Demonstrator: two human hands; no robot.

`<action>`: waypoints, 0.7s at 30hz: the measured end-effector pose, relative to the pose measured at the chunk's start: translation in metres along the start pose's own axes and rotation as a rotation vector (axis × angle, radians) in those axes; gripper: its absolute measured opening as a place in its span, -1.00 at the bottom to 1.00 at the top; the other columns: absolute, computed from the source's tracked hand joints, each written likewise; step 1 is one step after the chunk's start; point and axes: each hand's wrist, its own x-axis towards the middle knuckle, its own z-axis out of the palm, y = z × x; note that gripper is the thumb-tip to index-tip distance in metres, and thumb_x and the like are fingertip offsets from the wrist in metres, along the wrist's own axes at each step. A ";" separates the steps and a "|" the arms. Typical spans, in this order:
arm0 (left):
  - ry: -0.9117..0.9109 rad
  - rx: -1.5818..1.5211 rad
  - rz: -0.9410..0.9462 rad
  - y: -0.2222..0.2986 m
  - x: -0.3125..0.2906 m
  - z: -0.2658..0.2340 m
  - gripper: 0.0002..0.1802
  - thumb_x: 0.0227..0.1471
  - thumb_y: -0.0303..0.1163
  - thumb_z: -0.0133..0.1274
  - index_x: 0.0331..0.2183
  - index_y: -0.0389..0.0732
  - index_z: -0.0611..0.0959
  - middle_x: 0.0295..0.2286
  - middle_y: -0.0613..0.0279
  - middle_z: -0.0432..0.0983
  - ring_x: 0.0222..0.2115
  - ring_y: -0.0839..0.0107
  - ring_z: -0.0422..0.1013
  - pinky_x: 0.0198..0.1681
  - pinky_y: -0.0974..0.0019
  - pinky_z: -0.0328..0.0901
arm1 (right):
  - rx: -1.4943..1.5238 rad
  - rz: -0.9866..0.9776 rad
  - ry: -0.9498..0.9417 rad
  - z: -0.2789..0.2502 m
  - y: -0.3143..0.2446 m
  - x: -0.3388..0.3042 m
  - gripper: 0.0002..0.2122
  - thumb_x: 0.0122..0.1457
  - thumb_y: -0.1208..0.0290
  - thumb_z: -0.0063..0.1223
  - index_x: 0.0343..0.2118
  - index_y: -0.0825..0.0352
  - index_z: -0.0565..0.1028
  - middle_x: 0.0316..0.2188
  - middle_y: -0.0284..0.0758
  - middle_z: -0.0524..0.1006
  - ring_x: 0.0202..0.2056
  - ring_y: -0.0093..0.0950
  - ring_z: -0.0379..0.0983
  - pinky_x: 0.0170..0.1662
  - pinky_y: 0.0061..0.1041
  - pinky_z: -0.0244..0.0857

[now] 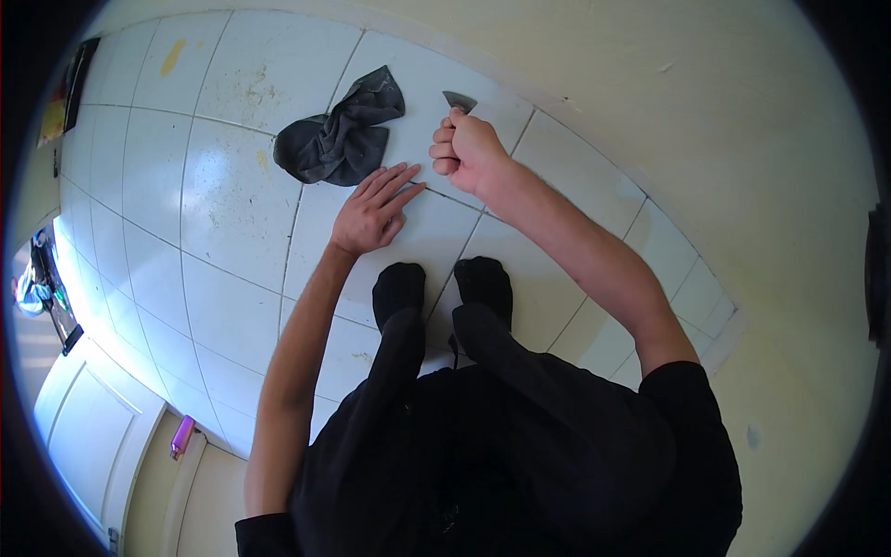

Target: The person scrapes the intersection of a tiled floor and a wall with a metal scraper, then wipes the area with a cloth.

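Note:
My right hand is wrapped in a fist around a scraper. Its flared grey blade shows beyond my fist, pointing toward the wall side of the tiled floor, while the handle is hidden in my palm. My left hand is spread palm down over the white tiles, fingers stretched out, holding nothing. Just beyond its fingertips lies a crumpled dark grey cloth.
White floor tiles carry brown specks and a yellow stain at the left. A cream wall borders the far and right sides. My black-socked feet are close behind my hands. A purple bottle stands near a white door.

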 end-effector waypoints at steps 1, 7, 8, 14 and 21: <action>0.006 -0.004 0.003 0.001 0.000 0.001 -0.30 -0.08 -0.48 0.07 0.18 -0.03 0.56 0.28 0.21 0.33 0.29 0.20 0.26 0.39 0.05 0.12 | -0.018 0.025 0.018 -0.002 0.000 0.000 -0.59 0.51 0.08 -0.36 -0.54 0.09 0.14 -0.68 -0.54 0.05 -0.72 -0.63 -0.09 -0.64 -0.49 -0.26; 0.021 0.016 -0.003 -0.009 -0.016 0.008 -0.30 -0.08 -0.46 0.07 0.19 -0.03 0.55 0.28 0.20 0.33 0.29 0.20 0.26 0.39 0.05 0.11 | -0.090 0.064 -0.114 0.044 0.026 -0.014 -0.62 0.48 0.07 -0.37 -0.48 0.15 0.24 -0.68 -0.49 0.15 -0.74 -0.59 -0.02 -0.68 -0.48 -0.21; 0.021 0.011 0.008 -0.005 -0.007 0.006 -0.30 -0.08 -0.46 0.07 0.19 -0.03 0.55 0.28 0.20 0.33 0.29 0.20 0.26 0.39 0.05 0.11 | -0.085 0.055 -0.108 0.046 0.020 -0.004 -0.62 0.48 0.07 -0.37 -0.48 0.15 0.24 -0.68 -0.49 0.15 -0.74 -0.59 -0.02 -0.68 -0.48 -0.21; -0.008 0.012 -0.010 -0.006 -0.012 0.007 -0.29 -0.08 -0.45 0.08 0.19 -0.05 0.55 0.26 0.17 0.35 0.28 0.18 0.27 0.38 0.03 0.12 | 0.047 0.002 -0.016 0.096 0.031 0.003 -0.84 0.32 0.38 -0.32 -0.44 0.15 0.21 -0.65 -0.47 0.09 -0.72 -0.62 -0.07 -0.66 -0.49 -0.27; 0.002 -0.005 0.010 -0.007 -0.010 0.007 -0.29 -0.08 -0.43 0.09 0.19 -0.06 0.55 0.27 0.18 0.33 0.28 0.19 0.26 0.38 0.03 0.12 | 0.108 -0.109 0.033 0.110 0.026 0.028 -0.85 0.35 0.42 -0.37 -0.40 0.14 0.20 -0.67 -0.50 0.07 -0.71 -0.62 -0.06 -0.65 -0.51 -0.26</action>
